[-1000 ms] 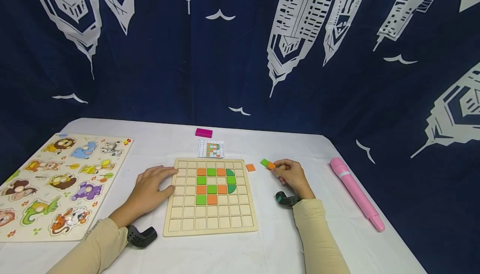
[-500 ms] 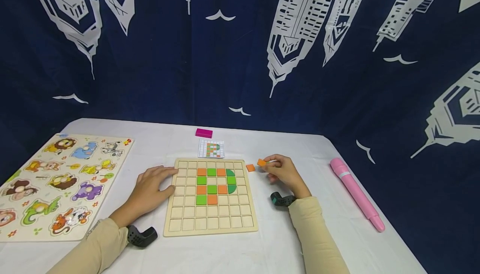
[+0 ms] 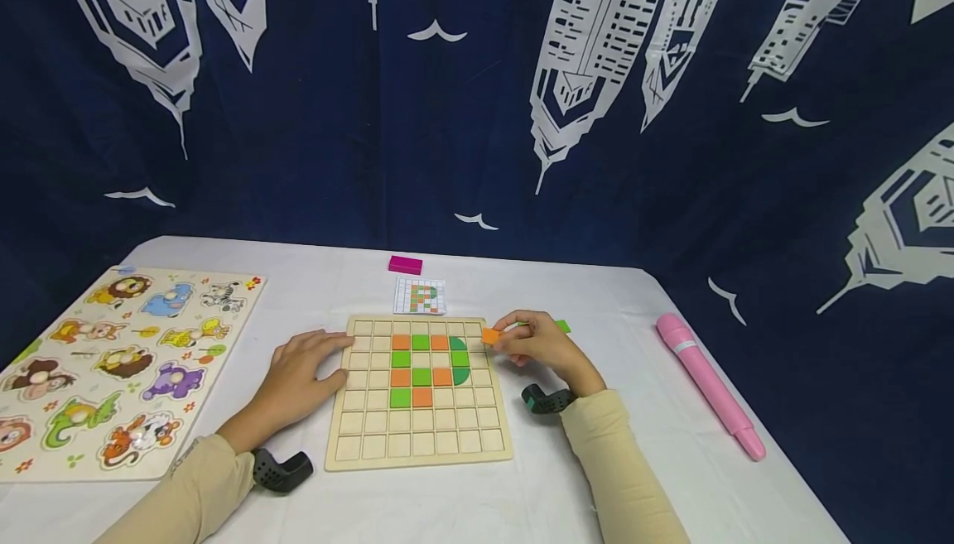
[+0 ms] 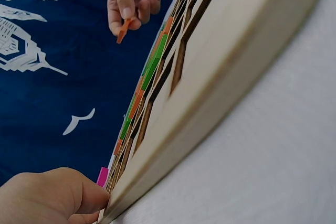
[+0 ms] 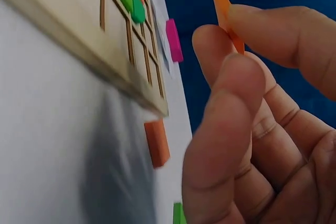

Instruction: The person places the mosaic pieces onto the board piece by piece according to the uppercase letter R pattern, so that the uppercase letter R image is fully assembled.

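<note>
My right hand (image 3: 547, 347) pinches an orange square tile (image 3: 490, 335) between thumb and fingers, raised over the upper right edge of a wooden grid board (image 3: 398, 445). The held tile (image 5: 222, 11) stands on edge in the right wrist view. Green and orange tiles (image 3: 421, 376) on the board form a P-like shape, with two dark green rounded pieces (image 3: 462, 375) on its right. My left hand (image 3: 301, 372) rests at the board's left edge, fingers loosely extended; its thumb (image 4: 79, 192) touches the edge in the left wrist view.
A loose orange tile (image 5: 157, 142) lies beside the board's corner, and a green tile (image 3: 562, 326) behind my right hand. A pattern card (image 3: 421, 296) and a magenta block (image 3: 406, 264) stand beyond the board. An animal puzzle (image 3: 130, 362) lies left, a pink cylinder (image 3: 708, 387) right.
My right hand has moved left with the orange tile, from the table to the board's right edge. A green tile that was beside it now lies behind the hand. The left hand stays put.
</note>
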### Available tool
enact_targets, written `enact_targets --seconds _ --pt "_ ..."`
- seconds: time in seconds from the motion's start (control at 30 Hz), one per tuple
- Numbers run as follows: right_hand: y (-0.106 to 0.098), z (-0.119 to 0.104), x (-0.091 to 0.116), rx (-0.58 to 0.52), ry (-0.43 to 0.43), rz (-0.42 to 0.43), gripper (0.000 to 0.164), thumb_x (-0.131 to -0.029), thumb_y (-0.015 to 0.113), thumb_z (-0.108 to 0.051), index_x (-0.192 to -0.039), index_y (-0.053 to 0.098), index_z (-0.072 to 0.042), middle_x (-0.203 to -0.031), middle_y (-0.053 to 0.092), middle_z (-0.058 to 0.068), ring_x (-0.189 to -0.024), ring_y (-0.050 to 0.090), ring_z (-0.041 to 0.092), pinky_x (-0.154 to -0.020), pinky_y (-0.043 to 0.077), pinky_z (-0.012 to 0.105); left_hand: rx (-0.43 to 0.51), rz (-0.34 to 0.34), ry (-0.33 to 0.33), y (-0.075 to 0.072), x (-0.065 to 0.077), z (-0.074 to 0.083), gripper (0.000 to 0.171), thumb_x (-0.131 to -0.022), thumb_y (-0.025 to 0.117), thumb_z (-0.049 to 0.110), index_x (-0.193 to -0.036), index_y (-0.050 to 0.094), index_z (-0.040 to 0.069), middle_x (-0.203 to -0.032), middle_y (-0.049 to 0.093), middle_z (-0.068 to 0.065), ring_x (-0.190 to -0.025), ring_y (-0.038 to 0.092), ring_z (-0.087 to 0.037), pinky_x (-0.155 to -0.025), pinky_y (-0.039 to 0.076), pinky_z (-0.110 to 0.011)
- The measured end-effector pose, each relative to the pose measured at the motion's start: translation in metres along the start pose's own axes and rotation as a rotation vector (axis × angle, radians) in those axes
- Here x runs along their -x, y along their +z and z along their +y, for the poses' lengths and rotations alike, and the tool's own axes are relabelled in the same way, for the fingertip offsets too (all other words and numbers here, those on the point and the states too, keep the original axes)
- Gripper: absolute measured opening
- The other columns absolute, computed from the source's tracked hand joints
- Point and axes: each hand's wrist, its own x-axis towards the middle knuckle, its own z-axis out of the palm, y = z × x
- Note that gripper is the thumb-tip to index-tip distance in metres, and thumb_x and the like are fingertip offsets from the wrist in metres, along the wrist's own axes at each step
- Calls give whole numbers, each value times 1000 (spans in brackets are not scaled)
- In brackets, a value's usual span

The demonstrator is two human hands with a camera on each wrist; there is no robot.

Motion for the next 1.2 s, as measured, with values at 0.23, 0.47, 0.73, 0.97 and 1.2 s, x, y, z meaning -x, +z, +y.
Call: enact_targets --seconds 0.23,0.47,0.73,0.97,1.2 --pt "16 -10 -1 -9 -30 -112 28 -92 76 -1 -118 68 6 -85 78 -1 -67 60 11 -61 52 23 -5 4 10 0 0 -1 48 -96 69 14 -142 68 1 -149 62 -24 -147 42 -50 -115 26 -69" --pt "32 -21 0 -4 -61 -213 32 -92 78 -4 -120 68 8 -85 79 -3 -70 64 11 -62 53 24 -4 30 23 2 0 -2 47 -95 71 16 -140 70 2 -146 65 -23 -145 44 -50 -113 28 -68" --pt "49 -28 2 -19 -109 -316 26 -93 75 -1 -117 68 7 -84 77 -4 -66 59 12 -62 49 24 -10 3 6 0 1 1 47 -96 71 15 -142 69 3 -148 64 -22 -147 44 -49 -114 28 -67" --pt "61 -30 2 30 -117 -381 21 -92 74 3 -112 69 5 -84 78 0 -66 58 11 -62 49 24 -4 14 9 0 1 0 48 -96 71 16 -141 69 2 -148 64 -23 -147 43 -50 -114 28 -68" --pt "73 -36 6 99 -124 -427 18 -92 76 5 -109 70 6 -86 80 5 -63 59 9 -62 50 22 -9 15 8 1 0 -1 47 -96 71 17 -141 69 3 -147 64 -22 -146 44 -50 -114 28 -68"
